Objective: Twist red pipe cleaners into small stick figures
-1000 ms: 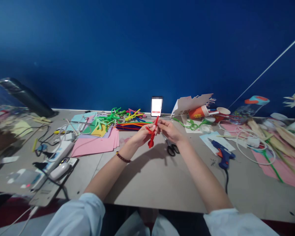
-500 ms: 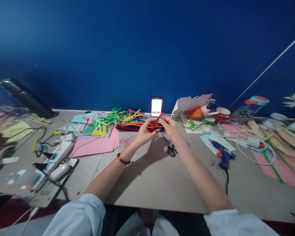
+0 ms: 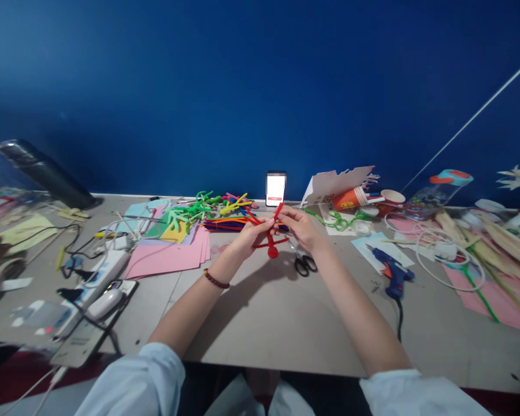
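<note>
A figure bent from red pipe cleaners (image 3: pixel 273 251), with a round coiled end and thin arms sticking out, is held above the table at the middle. My left hand (image 3: pixel 256 234) is closed round its left side, thumb and fingers pinching it. The fingertips of my right hand (image 3: pixel 298 226) pinch a red strand near its top. Just behind and below lies a row of purple, orange and red pipe cleaners (image 3: pixel 225 224). Black-handled scissors (image 3: pixel 304 264) rest on the table below my right hand, their blades partly hidden.
A lit phone (image 3: pixel 276 188) stands against the blue wall. Pink paper (image 3: pixel 167 258) and green pipe cleaners (image 3: pixel 186 212) lie to the left, near a power strip (image 3: pixel 91 289). On the right are a blue glue gun (image 3: pixel 393 271), orange paper cups (image 3: pixel 351 199) and a white cable (image 3: pixel 420 254).
The red figure has turned within my hands, so its round end and side arms now show below my fingers. Both hands keep nearly the same place.
</note>
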